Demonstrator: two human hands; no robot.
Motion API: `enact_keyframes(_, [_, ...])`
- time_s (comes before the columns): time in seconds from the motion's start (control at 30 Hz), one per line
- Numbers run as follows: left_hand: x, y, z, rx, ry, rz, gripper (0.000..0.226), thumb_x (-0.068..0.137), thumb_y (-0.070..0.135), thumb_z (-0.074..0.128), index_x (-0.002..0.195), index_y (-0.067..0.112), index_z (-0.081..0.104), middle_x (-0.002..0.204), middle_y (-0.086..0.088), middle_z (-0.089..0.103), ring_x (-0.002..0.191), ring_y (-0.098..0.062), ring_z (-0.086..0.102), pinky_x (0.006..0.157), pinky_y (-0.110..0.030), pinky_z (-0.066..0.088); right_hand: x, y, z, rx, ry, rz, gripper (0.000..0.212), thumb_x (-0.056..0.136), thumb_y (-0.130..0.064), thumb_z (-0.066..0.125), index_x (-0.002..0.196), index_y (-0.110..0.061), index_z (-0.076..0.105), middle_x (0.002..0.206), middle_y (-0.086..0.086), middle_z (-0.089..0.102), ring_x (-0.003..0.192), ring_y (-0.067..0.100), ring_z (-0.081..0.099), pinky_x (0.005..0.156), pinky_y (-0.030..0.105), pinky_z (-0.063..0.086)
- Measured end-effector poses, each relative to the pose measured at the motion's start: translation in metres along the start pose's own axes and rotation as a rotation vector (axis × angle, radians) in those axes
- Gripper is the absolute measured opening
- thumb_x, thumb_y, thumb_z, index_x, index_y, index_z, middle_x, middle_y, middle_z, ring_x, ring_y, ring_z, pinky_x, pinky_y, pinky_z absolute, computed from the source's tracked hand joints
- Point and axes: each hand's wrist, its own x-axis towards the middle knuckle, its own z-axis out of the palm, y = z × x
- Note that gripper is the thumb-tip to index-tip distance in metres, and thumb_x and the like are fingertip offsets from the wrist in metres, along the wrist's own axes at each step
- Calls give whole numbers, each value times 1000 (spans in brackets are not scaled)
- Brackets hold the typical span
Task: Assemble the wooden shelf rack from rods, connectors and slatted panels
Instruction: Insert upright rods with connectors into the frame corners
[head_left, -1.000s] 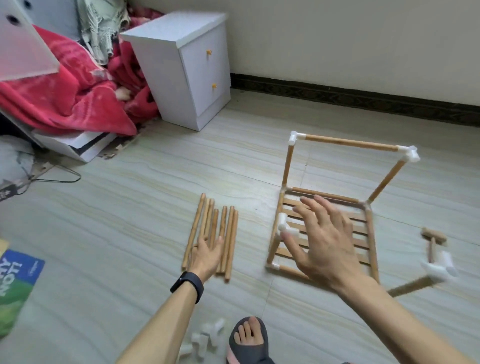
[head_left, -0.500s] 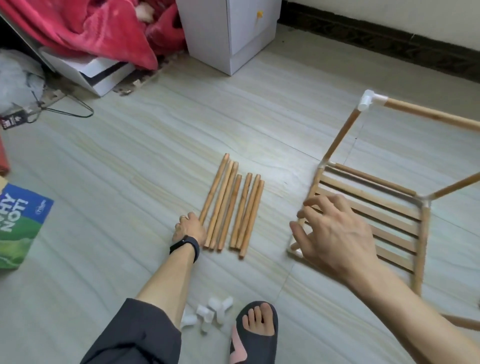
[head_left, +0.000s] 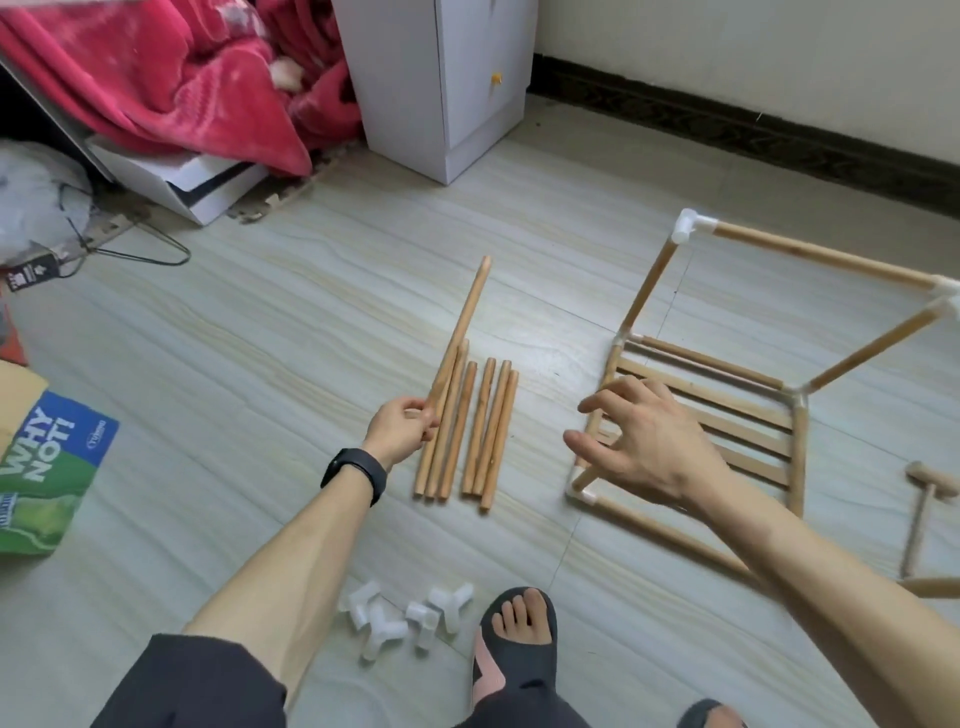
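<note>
Left hand (head_left: 400, 428): a long round light-wood rod (head_left: 462, 338) is pinched near its lower end between the thumb and curled fingers. The rod's long axis runs away from the person and leans slightly right. Its far tip is raised above the floor, and its near end is hidden by the fingers. A black wristband (head_left: 356, 475) is worn on that wrist.

Right hand (head_left: 649, 447): the fingers are spread wide and lightly bent, with nothing held. It is placed over the near-left corner of the pale wooden slatted panel (head_left: 727, 415), which it partly covers. Contact cannot be judged; it is possibly just above the slats.

Just right of the left hand, a row of loose wooden rods (head_left: 478, 431) is laid side by side on the grey tiled floor (head_left: 260, 338), all pointing away from the person.

The panel lies flat at the base of a partly built rod frame (head_left: 821, 254) joined by a white plastic corner connector (head_left: 688, 226) at top left. The frame's right corner is cut off by the picture's edge.

A cluster of small white loose connectors (head_left: 405, 618) is seen beside a foot in a dark sandal (head_left: 514, 639). A small wooden mallet (head_left: 930, 488) lies at the right edge, blurred.
</note>
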Motion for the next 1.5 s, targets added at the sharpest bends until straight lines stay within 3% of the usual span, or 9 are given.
enact_keyframes(0.1, [-38,49,-3,82,-72,264,24,102,20,58,124,13,61,102,-2,73,89,-18,68,84,-38,59,-7,-1,-19,244,-59,59,84,79,-86,41,139,-28,53,144,-2,53,135,20,43,111,46,39])
enact_keyframes(0.2, [-76,93,7,227,-133,518,15,100,29,61,114,28,65,103,7,72,96,-10,67,82,-33,57,-28,-7,-39,744,113,199,96,71,-91,51,138,-23,54,129,-3,64,119,13,60,102,40,50])
enact_keyframes(0.33, [-121,134,38,395,-112,869,16,99,27,59,114,33,61,102,15,65,96,1,59,78,-22,49,-64,6,-59,1409,521,343,46,91,-56,65,102,-11,71,83,-2,69,75,12,68,81,35,58])
enact_keyframes(0.43, [-140,152,68,447,-149,994,16,99,28,60,114,33,62,103,16,64,97,4,58,77,-15,44,-96,21,-64,1779,603,462,29,96,-42,67,92,-13,67,66,2,60,60,15,60,60,31,55])
enact_keyframes(0.67, [-138,150,136,387,-227,638,51,99,49,52,142,24,42,142,-4,47,127,-23,50,106,-43,45,-149,52,-48,1932,772,708,20,95,-34,68,89,-15,68,69,6,69,53,16,60,52,28,54])
enact_keyframes(0.77, [-128,137,153,402,-255,517,59,100,55,44,148,21,34,149,-10,42,131,-27,48,107,-43,43,-164,67,-31,1949,796,784,17,93,-31,68,87,-15,64,68,6,68,51,16,59,52,27,53])
enact_keyframes(1.07, [-115,107,183,189,-230,448,40,107,51,20,94,24,46,97,1,54,70,-10,71,56,-28,48,-169,85,7,1995,656,797,18,90,-25,62,84,-12,73,69,8,65,54,17,58,56,28,52])
enact_keyframes(1.2, [-109,103,184,128,-194,424,39,107,50,23,91,22,45,95,-8,53,83,-23,64,65,-46,61,-158,82,18,2054,628,765,23,91,-23,61,78,-11,75,68,11,64,55,19,57,56,29,52])
enact_keyframes(1.5, [-106,93,182,122,-238,468,37,107,48,26,93,21,46,92,-9,53,68,-11,64,55,-26,55,-147,91,31,2163,539,695,33,94,-25,60,71,-11,80,66,8,63,55,17,57,57,29,52])
